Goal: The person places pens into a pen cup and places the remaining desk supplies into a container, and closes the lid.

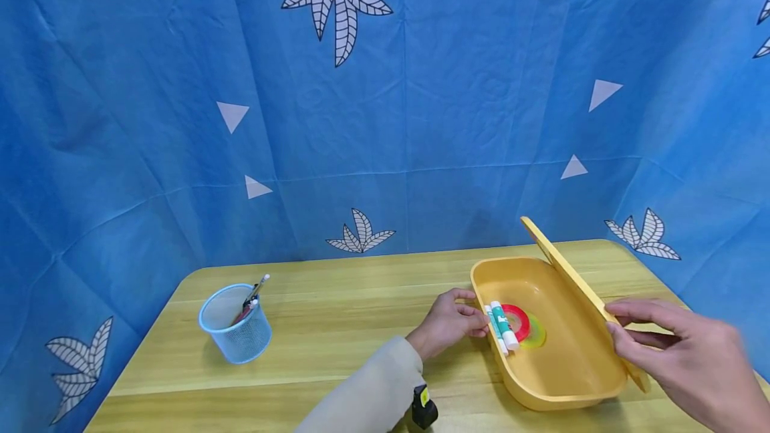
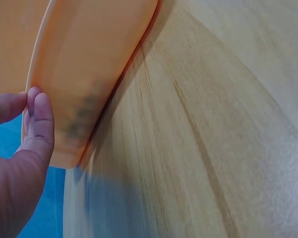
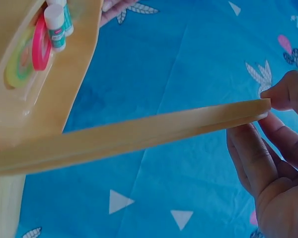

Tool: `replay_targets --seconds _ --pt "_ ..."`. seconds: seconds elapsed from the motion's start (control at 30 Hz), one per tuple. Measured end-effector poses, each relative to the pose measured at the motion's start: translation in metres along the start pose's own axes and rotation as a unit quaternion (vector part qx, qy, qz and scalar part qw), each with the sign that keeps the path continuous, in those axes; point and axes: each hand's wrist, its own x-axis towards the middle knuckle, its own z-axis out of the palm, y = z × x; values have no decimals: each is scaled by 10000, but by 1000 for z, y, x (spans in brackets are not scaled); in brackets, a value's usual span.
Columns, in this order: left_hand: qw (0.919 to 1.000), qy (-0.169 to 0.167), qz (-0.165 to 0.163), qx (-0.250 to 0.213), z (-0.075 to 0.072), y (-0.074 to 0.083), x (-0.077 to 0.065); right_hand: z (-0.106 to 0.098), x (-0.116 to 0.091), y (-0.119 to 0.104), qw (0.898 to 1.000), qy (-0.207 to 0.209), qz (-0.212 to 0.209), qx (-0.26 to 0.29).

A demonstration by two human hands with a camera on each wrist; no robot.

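A yellow plastic box (image 1: 559,363) stands at the table's right side. Its lid (image 1: 568,272) is raised on edge along the right rim. My left hand (image 1: 452,321) holds the box's left rim, thumb on one side and fingers on the other in the left wrist view. With thumb and fingers my right hand (image 3: 283,153) pinches the lid's edge. Inside the box, glue sticks (image 1: 504,326) with white and green wrappers lie against the left wall. Beside them are a red tape roll (image 1: 525,319) and a yellow-green ring-shaped roll (image 1: 540,334).
A light blue mesh pen cup (image 1: 243,339) holding a few pens (image 1: 255,291) stands on the left of the wooden table (image 1: 337,326). Behind the table hangs a blue cloth (image 1: 421,119) with leaf and triangle prints.
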Motion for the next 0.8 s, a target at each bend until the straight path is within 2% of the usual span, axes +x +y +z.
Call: replay_targets --seconds 0.17,0.37,0.6,0.8 --pt "10000 3 -5 -49 0 0 0 11 -2 -7 9984 -150 -543 -44" --pt "9998 8 9 -173 -1 0 0 23 -3 -8 9928 -256 -1065 -486" --pt "9998 23 25 -191 -1 -1 1 31 -8 -10 9878 -470 -1286 -746" --pt "9999 76 -30 -152 1 -1 0 37 -11 -8 9825 -441 -1697 -626"
